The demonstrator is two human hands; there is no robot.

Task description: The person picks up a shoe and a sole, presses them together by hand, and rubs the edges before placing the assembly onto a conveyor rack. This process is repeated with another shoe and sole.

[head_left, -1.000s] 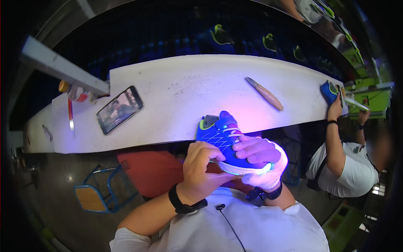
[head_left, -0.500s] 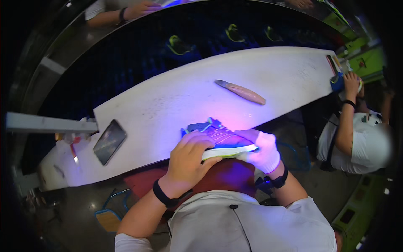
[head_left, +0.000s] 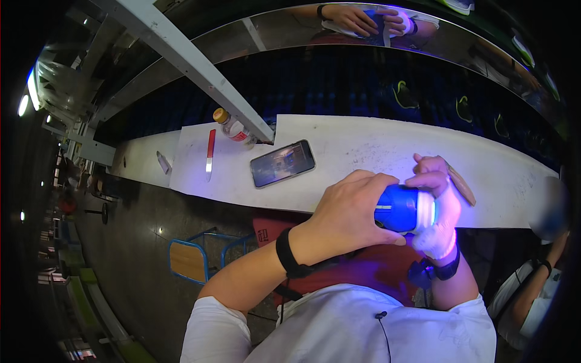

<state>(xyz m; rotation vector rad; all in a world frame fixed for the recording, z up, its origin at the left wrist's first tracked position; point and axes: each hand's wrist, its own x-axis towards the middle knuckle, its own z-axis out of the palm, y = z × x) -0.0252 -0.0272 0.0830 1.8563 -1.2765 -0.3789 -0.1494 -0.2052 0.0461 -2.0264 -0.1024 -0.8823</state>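
A blue sports shoe (head_left: 396, 209) with a white sole is held above the near edge of the white table, between my two hands. It is turned on end, its sole facing right. My bare left hand (head_left: 348, 209) wraps round the blue upper from the left, thumb below. My right hand (head_left: 446, 209), in a white glove that leaves some fingertips bare, grips it from the sole side. Violet-blue light falls on the glove and the sole. Partly hidden behind my right hand, a wooden-handled tool (head_left: 463, 187) lies on the table.
A phone (head_left: 283, 163), a red-handled blade (head_left: 210, 151) and a yellow-capped bottle (head_left: 233, 127) are on the white table (head_left: 339, 139), near a grey metal post (head_left: 200, 66). Shoes (head_left: 404, 95) sit on the dark belt beyond. A blue-framed stool (head_left: 189, 260) stands lower left; a co-worker (head_left: 538, 290) is at right.
My view has swung left. The shoe has turned from lying lengthwise to on end, its sole now toward the right, and both hands have shifted their hold on it.
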